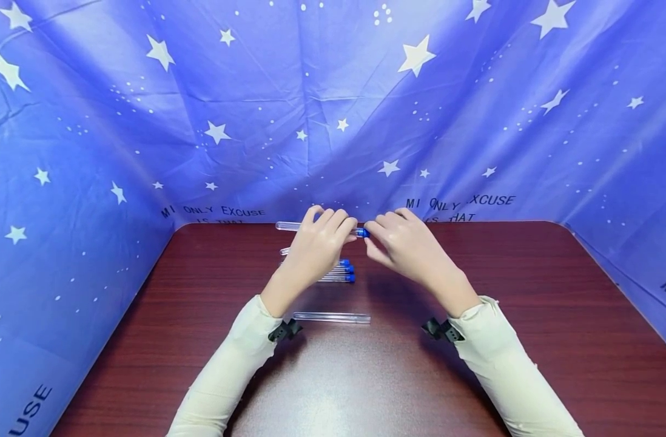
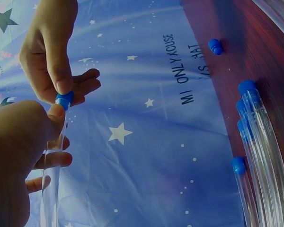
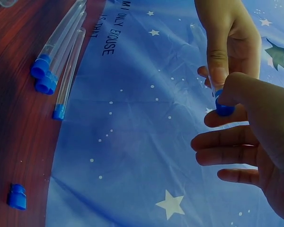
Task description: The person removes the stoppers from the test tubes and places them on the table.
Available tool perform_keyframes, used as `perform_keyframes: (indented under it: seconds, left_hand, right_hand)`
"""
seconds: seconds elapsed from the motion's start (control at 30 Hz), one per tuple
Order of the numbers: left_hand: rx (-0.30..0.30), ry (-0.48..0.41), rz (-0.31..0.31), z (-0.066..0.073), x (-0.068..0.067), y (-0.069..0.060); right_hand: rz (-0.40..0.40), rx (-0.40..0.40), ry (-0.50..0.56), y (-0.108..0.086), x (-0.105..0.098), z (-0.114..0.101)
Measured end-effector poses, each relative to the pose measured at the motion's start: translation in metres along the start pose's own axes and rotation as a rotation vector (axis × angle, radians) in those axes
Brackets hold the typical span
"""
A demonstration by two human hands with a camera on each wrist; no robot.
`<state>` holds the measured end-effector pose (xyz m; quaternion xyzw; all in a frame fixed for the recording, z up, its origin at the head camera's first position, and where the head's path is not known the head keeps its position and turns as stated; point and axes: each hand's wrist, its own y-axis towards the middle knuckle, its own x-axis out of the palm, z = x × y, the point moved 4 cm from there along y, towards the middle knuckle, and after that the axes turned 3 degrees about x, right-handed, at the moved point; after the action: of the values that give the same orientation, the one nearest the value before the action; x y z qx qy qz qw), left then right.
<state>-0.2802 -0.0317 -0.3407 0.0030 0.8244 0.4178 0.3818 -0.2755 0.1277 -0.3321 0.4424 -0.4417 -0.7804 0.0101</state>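
Observation:
My left hand (image 1: 319, 240) grips a clear test tube (image 1: 286, 226) level above the far part of the table, its rounded end pointing left. At the tube's right end sits a blue cap (image 3: 224, 105), which my right hand (image 1: 406, 246) pinches between thumb and index finger. In the left wrist view the cap is at the tube's mouth; how deep it sits I cannot tell. Below the hands lie several capped test tubes (image 2: 267, 161), side by side with blue caps to the right, partly hidden by my left hand in the head view.
Nearer the front of the brown table (image 1: 475, 376) lies a clear tube without a cap (image 1: 333, 317). A loose blue cap (image 3: 17, 196) rests on the table, seen in both wrist views. A blue star-print cloth (image 1: 311, 91) hangs behind the table and along both sides.

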Motion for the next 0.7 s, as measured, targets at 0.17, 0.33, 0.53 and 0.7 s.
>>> perform_keyframes:
  seconds: [0.17, 0.33, 0.53, 0.7]
  left_hand:
    - [0.002, 0.003, -0.005, -0.0002, -0.0011, 0.0005]
    - [0.015, 0.001, 0.016, 0.0003, -0.0015, 0.0007]
    - [0.025, -0.025, 0.046, 0.0008, -0.0031, 0.0005]
    - [0.036, -0.052, 0.073, 0.0010, -0.0048, 0.0004]
  right_hand:
    - [0.011, -0.007, -0.005, 0.0009, -0.0001, -0.0010]
    - [0.019, -0.013, 0.021, 0.0005, -0.0001, -0.0016]
    - [-0.004, 0.014, 0.084, -0.0013, -0.0008, -0.0003]
    - [-0.041, 0.030, 0.135, -0.0011, -0.0031, -0.0004]
